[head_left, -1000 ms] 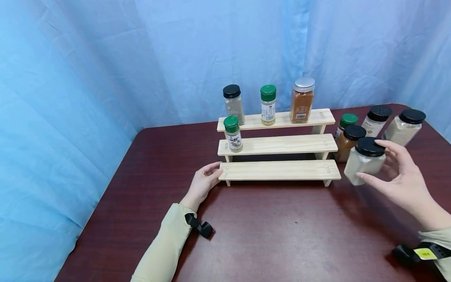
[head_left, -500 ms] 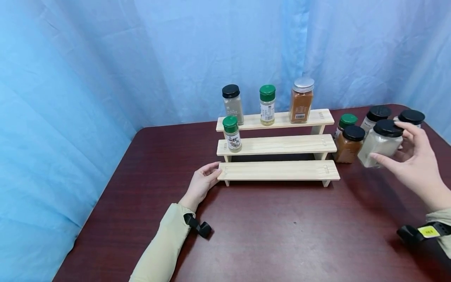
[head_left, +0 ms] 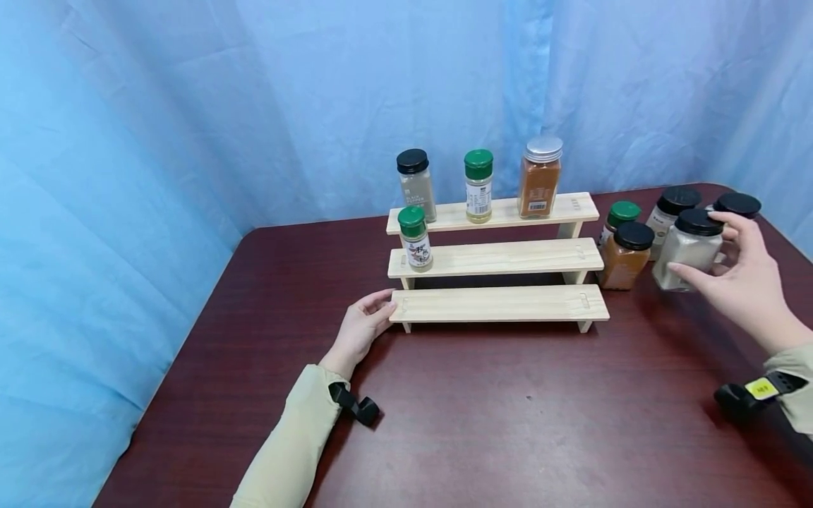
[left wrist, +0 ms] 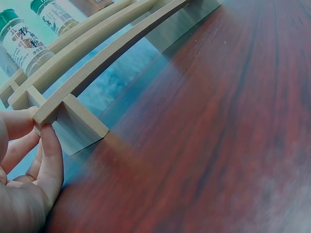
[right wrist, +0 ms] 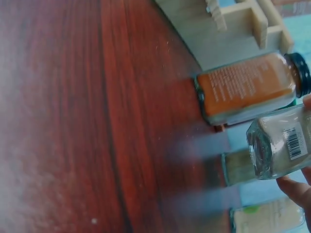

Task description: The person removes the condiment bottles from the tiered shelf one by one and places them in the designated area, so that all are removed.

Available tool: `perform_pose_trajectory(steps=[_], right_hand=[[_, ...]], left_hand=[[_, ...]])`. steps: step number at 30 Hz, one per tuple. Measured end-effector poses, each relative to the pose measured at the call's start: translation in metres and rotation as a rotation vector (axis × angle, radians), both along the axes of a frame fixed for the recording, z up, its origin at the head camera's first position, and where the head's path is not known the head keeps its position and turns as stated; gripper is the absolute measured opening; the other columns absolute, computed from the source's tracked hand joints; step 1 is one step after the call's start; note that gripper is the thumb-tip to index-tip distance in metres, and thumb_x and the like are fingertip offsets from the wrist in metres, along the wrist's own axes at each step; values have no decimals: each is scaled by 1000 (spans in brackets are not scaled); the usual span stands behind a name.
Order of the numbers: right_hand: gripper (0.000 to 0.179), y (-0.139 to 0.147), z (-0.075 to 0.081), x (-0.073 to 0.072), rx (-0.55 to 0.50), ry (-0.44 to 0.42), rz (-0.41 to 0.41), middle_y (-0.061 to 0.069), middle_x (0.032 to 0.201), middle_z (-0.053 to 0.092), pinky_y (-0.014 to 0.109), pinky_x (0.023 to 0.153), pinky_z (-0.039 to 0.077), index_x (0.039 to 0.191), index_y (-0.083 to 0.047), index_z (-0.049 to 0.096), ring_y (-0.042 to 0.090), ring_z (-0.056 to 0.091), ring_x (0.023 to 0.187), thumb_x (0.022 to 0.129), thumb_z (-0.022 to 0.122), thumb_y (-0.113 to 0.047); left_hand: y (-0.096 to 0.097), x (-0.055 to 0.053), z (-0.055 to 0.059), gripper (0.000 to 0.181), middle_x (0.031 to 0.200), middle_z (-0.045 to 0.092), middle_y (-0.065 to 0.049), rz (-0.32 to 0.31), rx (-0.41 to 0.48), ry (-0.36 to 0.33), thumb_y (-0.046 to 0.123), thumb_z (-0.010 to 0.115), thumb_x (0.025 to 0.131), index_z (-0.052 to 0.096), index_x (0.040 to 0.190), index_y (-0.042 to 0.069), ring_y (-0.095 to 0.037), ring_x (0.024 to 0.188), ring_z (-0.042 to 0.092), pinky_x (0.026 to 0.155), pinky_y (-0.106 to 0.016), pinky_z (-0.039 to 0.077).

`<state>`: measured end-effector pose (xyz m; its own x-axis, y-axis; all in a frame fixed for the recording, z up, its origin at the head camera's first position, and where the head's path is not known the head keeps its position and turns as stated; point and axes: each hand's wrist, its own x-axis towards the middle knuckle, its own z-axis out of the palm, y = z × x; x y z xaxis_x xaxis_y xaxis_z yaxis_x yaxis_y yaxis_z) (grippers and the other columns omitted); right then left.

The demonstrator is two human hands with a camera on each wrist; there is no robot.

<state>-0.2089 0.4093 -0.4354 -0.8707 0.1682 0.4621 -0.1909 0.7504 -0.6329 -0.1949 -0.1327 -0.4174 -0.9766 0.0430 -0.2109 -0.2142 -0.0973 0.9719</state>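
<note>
My left hand [head_left: 357, 330] pinches the left end of the lowest shelf of a three-tier wooden rack [head_left: 502, 305]; the left wrist view shows thumb and fingers at the shelf corner [left wrist: 44, 114]. My right hand [head_left: 744, 279] grips a square glass jar of pale powder [head_left: 688, 255] with a black lid, upright, to the right of the rack. In the right wrist view this jar [right wrist: 284, 143] shows a barcode label; whether its base touches the table I cannot tell. Beside it stands a black-lidded jar of orange-brown powder [head_left: 621, 264].
On the top shelf are a black-lidded pepper jar [head_left: 417, 194], a green-capped bottle [head_left: 479, 200] and a silver-lidded jar [head_left: 538, 187]. Another green-capped bottle [head_left: 418, 250] stands on the middle shelf. Behind the right-hand jars are more black-lidded jars [head_left: 663, 220] and a green-capped one [head_left: 622, 212].
My right hand has carried the pale-powder jar right and back, away from the rack's front right corner, toward the other jars. The left hand keeps its hold on the shelf.
</note>
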Motion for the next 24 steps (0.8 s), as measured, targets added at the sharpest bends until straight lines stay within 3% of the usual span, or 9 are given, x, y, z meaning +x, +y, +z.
perform_pose_trajectory(steps=[9, 15, 19, 20, 22, 23, 24], right_hand=[[88, -7, 4, 0, 8, -108, -41, 27, 136, 39, -3, 60, 29, 146, -43, 16, -24, 32, 87, 82, 73, -22], [88, -9, 2, -1, -21, -121, -45, 26, 137, 38, -4, 69, 32, 145, -43, 15, -14, 41, 105, 82, 72, -21], [88, -10, 1, -2, -16, -130, -56, 26, 138, 38, -3, 70, 32, 146, -42, 15, -12, 42, 106, 83, 72, -21], [87, -12, 3, -1, -27, -134, -48, 28, 138, 37, 1, 77, 39, 147, -39, 16, -7, 46, 109, 83, 72, -20], [87, -14, 3, -1, -15, -131, -58, 27, 136, 38, 1, 75, 37, 148, -36, 17, -8, 47, 105, 82, 72, -20], [86, -16, 4, 0, -21, -134, -53, 29, 136, 38, 8, 81, 44, 148, -32, 18, 1, 51, 109, 83, 72, -18], [86, -17, 4, 1, -20, -134, -55, 28, 135, 38, 8, 81, 43, 148, -32, 18, -1, 50, 108, 83, 72, -18]], left_hand=[[-1, 0, 0, 39, 82, 56, 5, -1, 7, 5, -1, 55, 93, 51, 132, -5, -1, 69, 58, 66, -15, 50], [0, 0, 0, 39, 81, 55, 5, 2, 9, 1, -1, 55, 93, 51, 132, -5, -1, 69, 58, 66, -15, 50], [0, -1, 0, 39, 81, 56, 5, 3, 10, 3, -1, 55, 93, 51, 132, -5, -1, 69, 58, 66, -15, 50], [0, -1, 0, 39, 81, 56, 5, 3, 10, 2, -1, 55, 93, 51, 132, -5, -1, 68, 58, 66, -15, 50], [0, 0, 0, 39, 81, 56, 5, 4, 5, 1, -1, 55, 93, 51, 131, -5, -1, 68, 57, 65, -15, 50], [0, 0, 0, 39, 81, 56, 5, 4, 3, 1, -1, 55, 93, 51, 131, -4, -1, 68, 57, 65, -15, 50], [0, 0, 0, 39, 81, 56, 5, 4, 2, 1, -1, 55, 93, 52, 131, -4, -1, 67, 57, 65, -15, 50]])
